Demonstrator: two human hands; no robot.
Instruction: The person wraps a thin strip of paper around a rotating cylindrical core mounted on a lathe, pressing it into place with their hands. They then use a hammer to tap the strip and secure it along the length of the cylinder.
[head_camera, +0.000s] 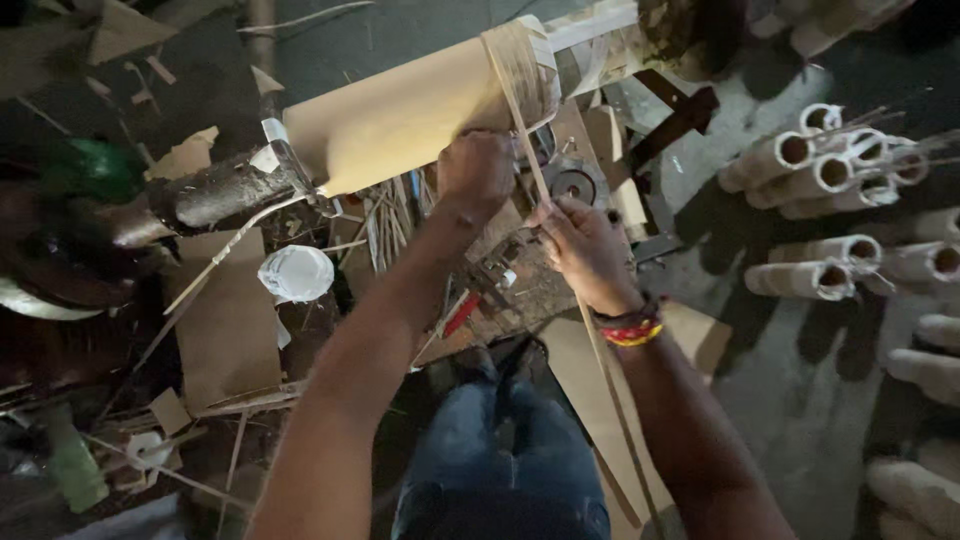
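My left hand (477, 172) is closed in a fist against the underside of the large tan cardboard tube (400, 115), which lies tilted across the top of my view, from ten o'clock up to one o'clock. My right hand (585, 250) sits just beside it at three o'clock, fingers pinched shut on the thin pale wooden strip (520, 110). The strip runs from a winding around the tube's upper end, down through my right hand, and on past my wrist toward five o'clock. A red, yellow and black beaded band (630, 328) circles my right wrist.

Under the tube, at eight o'clock from my left hand, lies a crumpled white plastic wad (296, 272) on flat brown cardboard sheets (230, 330). A dark round metal disc (574, 183) shows between my two hands. Well apart at three o'clock, a stack of finished pale cardboard tubes (820, 180) rests on the grey floor (800, 400), open ends facing me. My blue jeans (500, 450) fill six o'clock.
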